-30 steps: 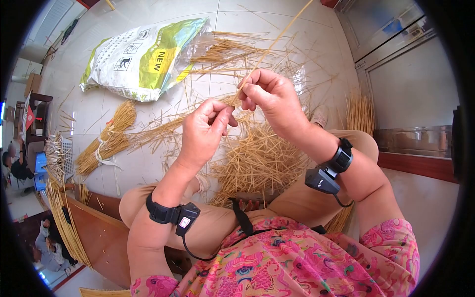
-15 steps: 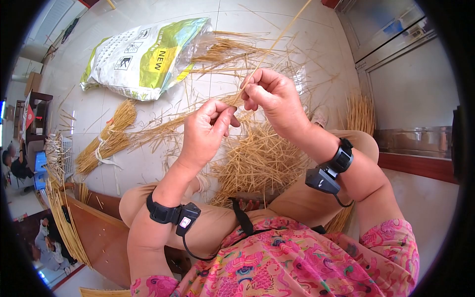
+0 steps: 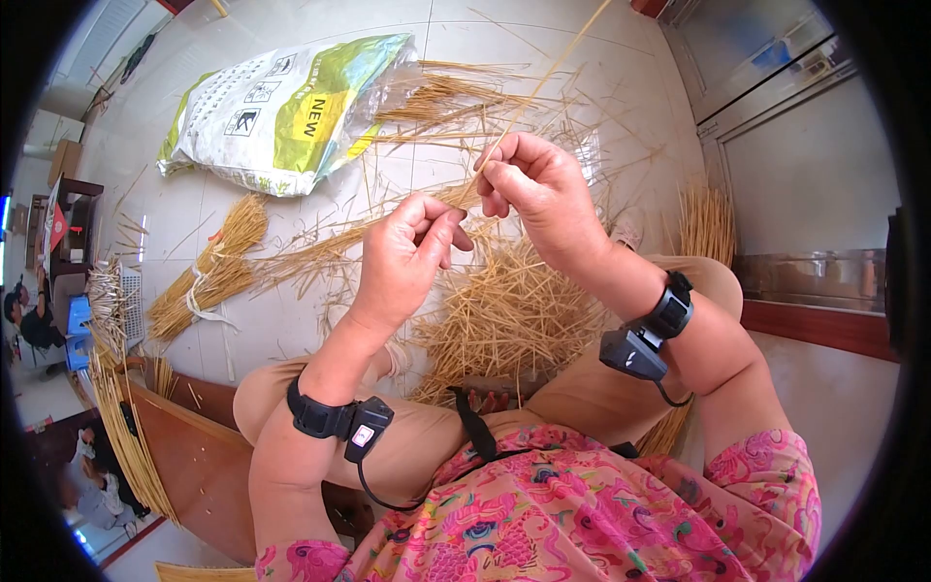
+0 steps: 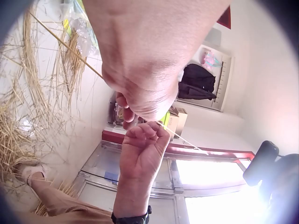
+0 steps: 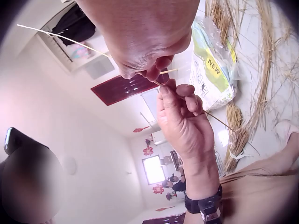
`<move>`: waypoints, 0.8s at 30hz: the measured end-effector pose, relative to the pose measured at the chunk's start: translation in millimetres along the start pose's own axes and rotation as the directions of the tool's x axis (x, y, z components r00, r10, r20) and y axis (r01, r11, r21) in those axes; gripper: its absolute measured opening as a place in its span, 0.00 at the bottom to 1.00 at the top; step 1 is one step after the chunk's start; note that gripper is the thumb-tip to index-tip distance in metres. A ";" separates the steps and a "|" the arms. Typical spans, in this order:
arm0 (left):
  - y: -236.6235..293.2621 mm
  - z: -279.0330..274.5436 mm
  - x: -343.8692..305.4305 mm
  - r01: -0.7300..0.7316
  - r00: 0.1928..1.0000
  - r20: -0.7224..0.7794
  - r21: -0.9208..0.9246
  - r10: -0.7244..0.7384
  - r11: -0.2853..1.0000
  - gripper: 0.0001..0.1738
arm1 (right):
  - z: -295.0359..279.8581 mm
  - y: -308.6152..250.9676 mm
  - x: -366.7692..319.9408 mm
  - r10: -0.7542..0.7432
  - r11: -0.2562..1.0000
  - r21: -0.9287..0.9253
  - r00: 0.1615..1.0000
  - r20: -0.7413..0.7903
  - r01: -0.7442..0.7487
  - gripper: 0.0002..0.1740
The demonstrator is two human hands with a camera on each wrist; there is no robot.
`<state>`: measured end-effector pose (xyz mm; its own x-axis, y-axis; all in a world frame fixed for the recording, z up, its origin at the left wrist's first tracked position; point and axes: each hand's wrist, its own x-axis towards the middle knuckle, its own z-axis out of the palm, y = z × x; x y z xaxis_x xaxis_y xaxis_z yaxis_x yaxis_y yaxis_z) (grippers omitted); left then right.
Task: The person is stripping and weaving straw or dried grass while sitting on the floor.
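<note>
Long, thin, pale-yellow dry straw stalk (image 3: 543,82) — stiff, smooth, straight — runs up and away from the fingertips, its lower end between both hands. Right hand (image 3: 538,189) raised, wrist bent, thumb and forefinger pinching the stalk. Left hand (image 3: 402,257) just below, fingers curled, tips pinching the same stalk — above a loose heap of cut golden straw (image 3: 504,310).

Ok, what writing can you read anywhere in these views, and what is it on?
"NEW": on the yellow patch of the white and green sack lying on the floor.
Small boxed symbols and print beside it on the sack: too small to read.
The straw pinched by the left hand and the right hand: no marks.
</note>
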<state>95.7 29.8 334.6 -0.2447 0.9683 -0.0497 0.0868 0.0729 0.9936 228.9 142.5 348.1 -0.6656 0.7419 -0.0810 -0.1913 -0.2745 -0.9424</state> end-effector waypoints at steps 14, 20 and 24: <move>-3.9 1.3 3.0 -0.063 0.997 -0.051 -0.099 0.058 0.993 0.05 | -0.5 9.7 -1.4 0.323 0.922 0.204 0.944 0.068 -0.330 0.07; -3.1 -5.1 7.5 -0.058 0.995 -0.093 -0.191 0.040 0.980 0.07 | -7.0 12.7 -2.7 0.431 0.808 -0.484 0.897 0.094 -0.337 0.10; -2.9 -7.1 6.9 -0.027 0.994 -0.109 -0.188 0.007 0.982 0.10 | -2.8 -15.4 0.4 0.676 0.239 -0.971 0.718 0.163 -0.004 0.12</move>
<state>86.9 34.6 332.1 -0.3480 0.9370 -0.0315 -0.0894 0.0003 0.9960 233.7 148.7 361.6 -0.7253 0.2473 -0.6425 0.6575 0.5254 -0.5400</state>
